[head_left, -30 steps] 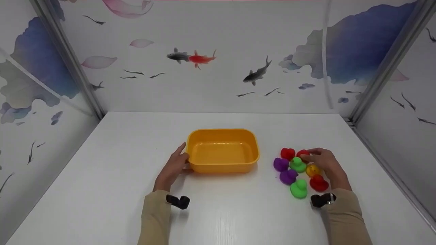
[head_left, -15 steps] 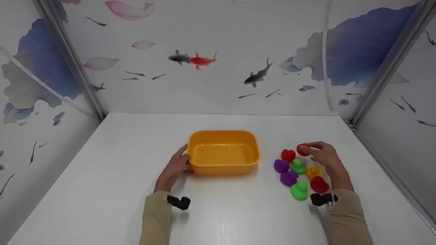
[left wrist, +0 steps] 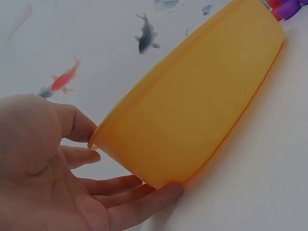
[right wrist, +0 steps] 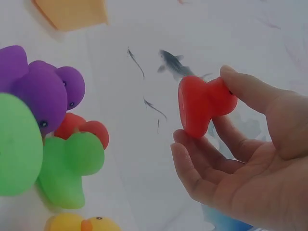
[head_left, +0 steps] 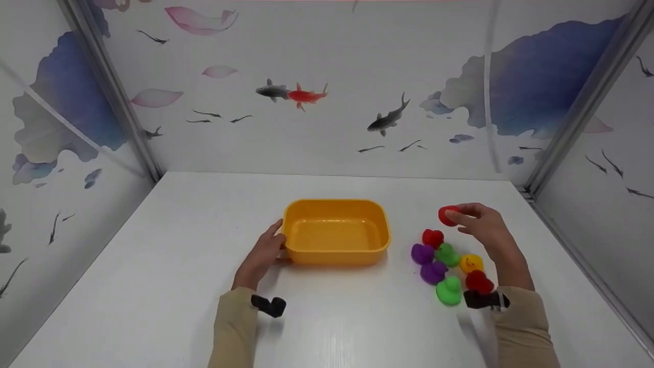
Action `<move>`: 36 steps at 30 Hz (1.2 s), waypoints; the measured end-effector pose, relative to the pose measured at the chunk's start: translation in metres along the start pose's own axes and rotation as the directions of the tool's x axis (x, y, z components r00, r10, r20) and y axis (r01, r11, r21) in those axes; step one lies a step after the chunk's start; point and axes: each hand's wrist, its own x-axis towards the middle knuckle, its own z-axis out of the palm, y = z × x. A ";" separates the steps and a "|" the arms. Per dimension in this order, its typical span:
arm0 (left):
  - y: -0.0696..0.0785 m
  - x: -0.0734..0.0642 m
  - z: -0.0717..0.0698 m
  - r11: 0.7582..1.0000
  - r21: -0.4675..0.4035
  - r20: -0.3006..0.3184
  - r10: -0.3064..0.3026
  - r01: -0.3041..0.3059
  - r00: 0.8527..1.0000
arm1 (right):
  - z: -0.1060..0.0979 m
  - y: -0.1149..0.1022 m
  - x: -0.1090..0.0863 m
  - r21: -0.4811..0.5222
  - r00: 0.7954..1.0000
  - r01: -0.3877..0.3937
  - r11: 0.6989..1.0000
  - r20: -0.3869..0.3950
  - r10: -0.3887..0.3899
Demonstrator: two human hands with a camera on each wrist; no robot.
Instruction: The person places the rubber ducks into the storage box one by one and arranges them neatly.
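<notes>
My right hand (head_left: 485,225) pinches a red rubber duck (head_left: 448,215) between thumb and fingers, raised past the far side of the duck cluster. In the right wrist view the held duck (right wrist: 202,103) shows its smooth body, its head near the thumb tip. My left hand (head_left: 263,253) holds the left end of a yellow-orange plastic basin (head_left: 337,258). In the left wrist view the thumb bends at the basin's rim and the fingers (left wrist: 149,204) lie against its wall and lower edge. No duck shows inside the basin.
Right of the basin sit several rubber ducks: red (head_left: 433,238), purple (head_left: 433,272), green (head_left: 449,291) and yellow (head_left: 471,263). Another red duck (head_left: 479,281) lies close to the right wrist's black camera mount (head_left: 480,300). White panels (head_left: 327,148) with painted fish enclose the white table (head_left: 327,317).
My right hand has lifted the red duck from the cluster and moved it up and slightly left. The left hand stays at the basin; the head view has shifted slightly.
</notes>
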 end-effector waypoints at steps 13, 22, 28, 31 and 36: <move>-0.003 0.000 0.001 1.000 -0.015 -0.009 -0.008 0.008 1.000 | 0.034 -0.031 0.006 -0.044 0.998 0.011 0.999 0.065 -0.008; -0.001 0.000 0.001 1.000 -0.024 -0.014 0.001 -0.001 1.000 | 0.061 -0.061 0.018 -0.046 0.995 0.052 0.998 0.093 -0.047; -0.003 0.004 0.004 1.000 -0.012 -0.010 0.001 -0.001 1.000 | 0.078 -0.074 0.025 -0.068 0.993 0.037 0.997 0.114 -0.029; -0.004 0.004 0.003 1.000 -0.011 -0.015 0.005 -0.005 1.000 | 0.087 -0.080 0.028 -0.072 0.991 0.028 0.997 0.133 -0.018; -0.003 0.001 0.001 1.000 -0.011 -0.017 0.007 -0.008 1.000 | 0.104 -0.088 0.033 -0.048 0.989 0.046 0.998 0.146 -0.039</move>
